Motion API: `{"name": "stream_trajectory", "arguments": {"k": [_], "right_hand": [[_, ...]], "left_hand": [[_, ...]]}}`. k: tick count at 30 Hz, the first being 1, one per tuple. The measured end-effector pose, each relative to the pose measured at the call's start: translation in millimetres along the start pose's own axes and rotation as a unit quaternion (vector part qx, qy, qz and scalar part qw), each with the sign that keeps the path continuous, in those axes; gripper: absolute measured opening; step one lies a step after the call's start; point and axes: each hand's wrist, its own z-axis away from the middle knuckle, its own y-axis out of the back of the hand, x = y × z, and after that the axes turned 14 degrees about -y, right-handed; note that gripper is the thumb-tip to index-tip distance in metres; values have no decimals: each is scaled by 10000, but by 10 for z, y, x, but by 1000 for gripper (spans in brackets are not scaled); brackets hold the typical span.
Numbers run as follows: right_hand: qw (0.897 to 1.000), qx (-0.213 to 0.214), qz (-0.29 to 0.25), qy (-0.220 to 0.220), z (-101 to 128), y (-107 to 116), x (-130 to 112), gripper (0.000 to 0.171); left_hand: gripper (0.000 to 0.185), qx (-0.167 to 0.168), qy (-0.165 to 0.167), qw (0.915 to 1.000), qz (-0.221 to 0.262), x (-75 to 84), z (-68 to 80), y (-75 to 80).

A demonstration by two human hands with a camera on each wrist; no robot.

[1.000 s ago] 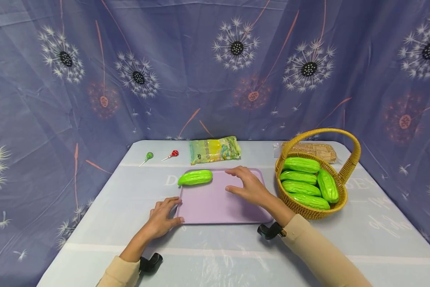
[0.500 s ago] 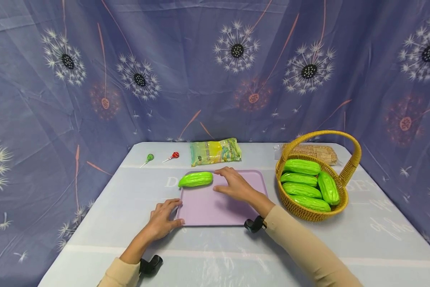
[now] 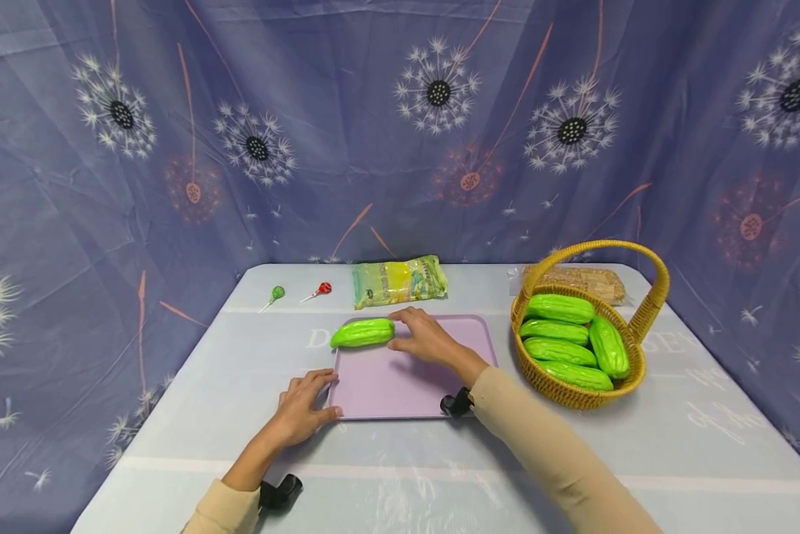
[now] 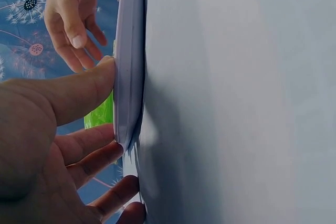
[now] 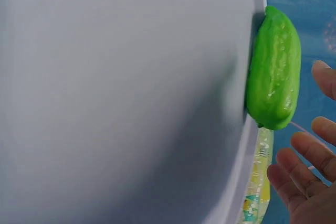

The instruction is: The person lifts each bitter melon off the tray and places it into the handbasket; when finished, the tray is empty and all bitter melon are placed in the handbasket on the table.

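Note:
A green bitter gourd [image 3: 363, 332] [image 5: 274, 69] lies on the far-left corner of a purple tray [image 3: 407, 386] [image 5: 131, 87]. My right hand [image 3: 421, 335] [image 5: 310, 161] hovers over the tray with relaxed fingers, its fingertips right at the gourd's right end; no finger curls round it. My left hand [image 3: 304, 404] [image 4: 107, 106] rests at the tray's near-left corner, thumb on the front rim [image 4: 128, 77] and fingers along the left side. In the left wrist view a sliver of the gourd [image 4: 100, 116] shows behind the rim, with the right hand [image 4: 71, 9] beyond it.
A wicker basket [image 3: 630, 374] with several green gourds stands right of the tray. At the table's back lie a yellow-green snack bag [image 3: 400, 280] [image 5: 257, 192], a green lollipop [image 3: 276, 293], a red lollipop [image 3: 323, 288] and a cracker pack [image 3: 583, 276]. A patterned blue cloth hangs behind.
My right hand has slid left across the tray, from its middle to the gourd's right end. The left hand, gourd and tray have stayed put.

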Motion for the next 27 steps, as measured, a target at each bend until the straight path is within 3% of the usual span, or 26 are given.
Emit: {"name": "stream_trajectory", "arguments": {"k": [10, 18, 27], "right_hand": [[9996, -167, -115, -179, -98, -94, 15, 64], [9976, -534, -300, -335, -181, -159, -9, 70], [9986, -375, -268, -270, -291, -211, 26, 71]], "left_hand": [[57, 8, 1, 10000, -22, -1, 2, -2], [57, -27, 64, 10000, -47, -8, 17, -7], [56, -19, 27, 10000, 9, 9, -11, 0]]}}
